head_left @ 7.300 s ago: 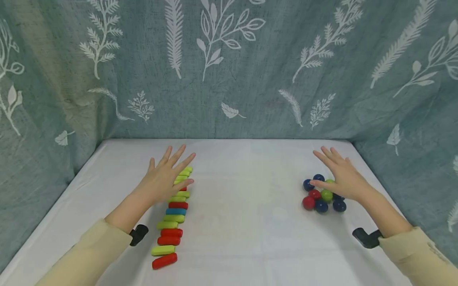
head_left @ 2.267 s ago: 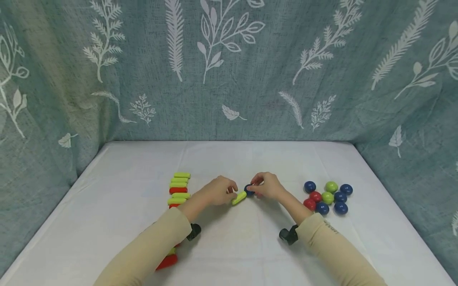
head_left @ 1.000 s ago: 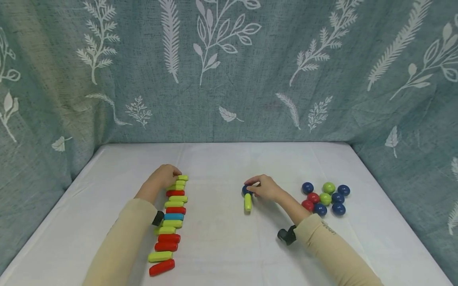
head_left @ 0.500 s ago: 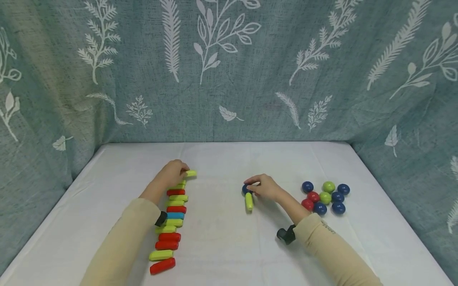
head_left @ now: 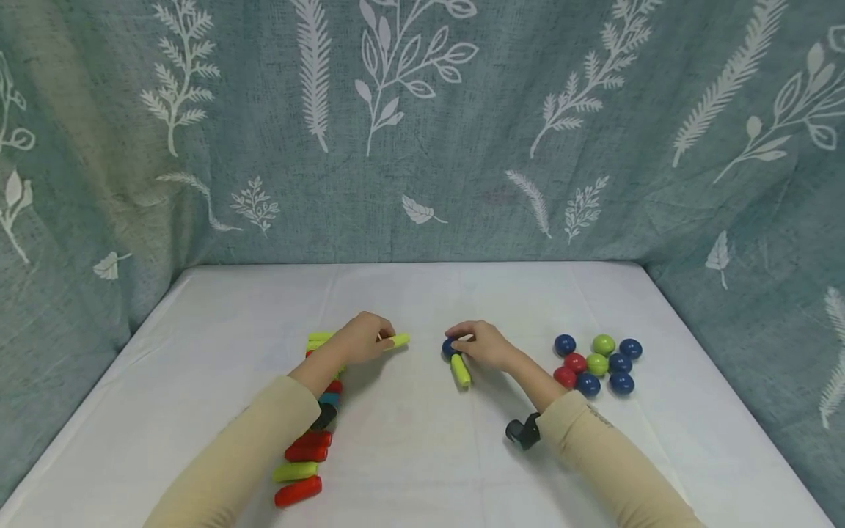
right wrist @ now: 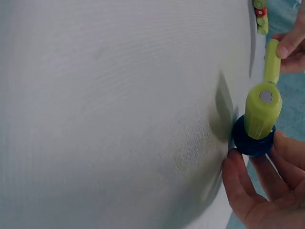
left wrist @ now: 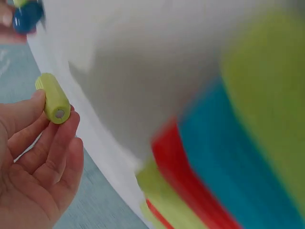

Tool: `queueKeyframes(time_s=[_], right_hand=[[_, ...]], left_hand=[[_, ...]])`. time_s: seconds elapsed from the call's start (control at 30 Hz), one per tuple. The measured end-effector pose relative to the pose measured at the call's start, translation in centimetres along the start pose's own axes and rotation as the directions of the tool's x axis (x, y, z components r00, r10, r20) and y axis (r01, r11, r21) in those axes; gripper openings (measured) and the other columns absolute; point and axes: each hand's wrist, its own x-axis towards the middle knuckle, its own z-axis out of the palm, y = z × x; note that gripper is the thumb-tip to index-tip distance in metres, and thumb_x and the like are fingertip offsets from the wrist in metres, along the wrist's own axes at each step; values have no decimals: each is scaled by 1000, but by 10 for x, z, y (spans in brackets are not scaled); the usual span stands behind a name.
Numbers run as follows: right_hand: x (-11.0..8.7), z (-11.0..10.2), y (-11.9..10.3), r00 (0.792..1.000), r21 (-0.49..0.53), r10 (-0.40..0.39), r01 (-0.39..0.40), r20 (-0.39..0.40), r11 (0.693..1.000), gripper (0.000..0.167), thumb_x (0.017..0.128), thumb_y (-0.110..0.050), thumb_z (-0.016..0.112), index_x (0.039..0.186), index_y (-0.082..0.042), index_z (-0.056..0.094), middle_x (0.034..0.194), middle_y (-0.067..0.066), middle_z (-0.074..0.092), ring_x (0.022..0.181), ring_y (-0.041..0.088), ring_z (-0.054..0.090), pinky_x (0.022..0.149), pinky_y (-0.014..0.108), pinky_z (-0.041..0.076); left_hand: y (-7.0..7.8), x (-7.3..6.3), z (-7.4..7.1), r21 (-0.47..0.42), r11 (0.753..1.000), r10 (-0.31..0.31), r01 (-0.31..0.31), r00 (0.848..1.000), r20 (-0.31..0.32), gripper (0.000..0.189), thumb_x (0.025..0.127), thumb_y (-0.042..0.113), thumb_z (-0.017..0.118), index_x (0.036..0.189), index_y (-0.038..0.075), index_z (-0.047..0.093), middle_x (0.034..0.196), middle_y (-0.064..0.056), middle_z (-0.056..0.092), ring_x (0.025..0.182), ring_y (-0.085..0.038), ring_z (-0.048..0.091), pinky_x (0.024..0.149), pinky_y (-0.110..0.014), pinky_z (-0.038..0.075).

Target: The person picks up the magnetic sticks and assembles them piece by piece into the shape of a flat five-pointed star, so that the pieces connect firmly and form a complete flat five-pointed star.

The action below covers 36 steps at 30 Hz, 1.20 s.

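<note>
In the head view my left hand (head_left: 363, 339) pinches a yellow-green magnetic rod (head_left: 399, 341) between thumb and fingers, its free end pointing right. A metal disc shows in the end of that rod (left wrist: 53, 98) in the left wrist view. My right hand (head_left: 485, 345) holds a dark blue ball (head_left: 450, 347) by its fingertips near mid-table. Joined to this ball is another yellow-green rod (head_left: 461, 372), which slants toward the near side. In the right wrist view the joined rod (right wrist: 263, 112) stands out from the ball (right wrist: 252, 145), with its far end toward the camera.
On the left a row of rods runs from front to back, with a red rod (head_left: 298, 491) nearest; my left arm covers part of it. At right lies a cluster of blue, red and green balls (head_left: 597, 365). A patterned curtain (head_left: 422, 132) hangs behind the white table (head_left: 409, 455).
My left hand took a yellow-green rod from the row's far end and carried it right, toward the ball. Earlier, the first rod was joined to the blue ball. My right hand stays there.
</note>
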Motion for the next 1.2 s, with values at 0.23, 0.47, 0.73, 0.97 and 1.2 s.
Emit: queueKeyframes(time_s=[0.23, 0.47, 0.73, 0.97, 1.2], right_hand=[[5, 3, 1, 999, 33, -27, 26, 31, 999, 26, 92, -8, 53, 116, -4, 61, 119, 13, 58, 101, 24, 57, 79, 31, 47], [6, 3, -2, 998, 68, -23, 20, 51, 997, 25, 92, -9, 54, 115, -4, 62, 121, 14, 57, 88, 17, 56, 64, 22, 43], [6, 0, -2, 998, 72, -38, 34, 56, 997, 27, 91, -9, 55, 117, -3, 61, 121, 16, 57, 98, 23, 59, 70, 25, 48], [2, -11, 0, 999, 84, -13, 9, 50, 996, 31, 89, -14, 58, 117, -1, 60, 117, 15, 59, 98, 26, 59, 76, 31, 50], [-15, -45, 9, 999, 112, -40, 36, 29, 993, 35, 90, -15, 57, 121, 1, 56, 118, 16, 59, 102, 29, 57, 84, 37, 47]], left_hand=[[25, 5, 16, -18, 1000, 19, -19, 999, 27, 11, 86, 8, 62, 92, 2, 68, 86, -6, 66, 77, -16, 59, 71, -29, 49], [40, 12, 27, -24, 1000, -2, 2, 1000, 21, 11, 85, 7, 63, 92, -1, 66, 81, -6, 64, 71, -14, 56, 67, -28, 49], [41, 13, 31, 28, 998, 49, -49, 999, 23, 43, 84, 5, 60, 126, 0, 51, 105, -13, 61, 92, -23, 58, 81, -38, 47], [46, 10, 31, 121, 992, 28, -33, 999, 46, 55, 84, 8, 59, 136, 17, 45, 121, -12, 56, 96, -23, 56, 76, -38, 47], [48, 10, 30, 126, 992, 9, -11, 1000, 17, 54, 80, 7, 61, 131, 21, 50, 110, -7, 61, 80, -16, 54, 59, -29, 41]])
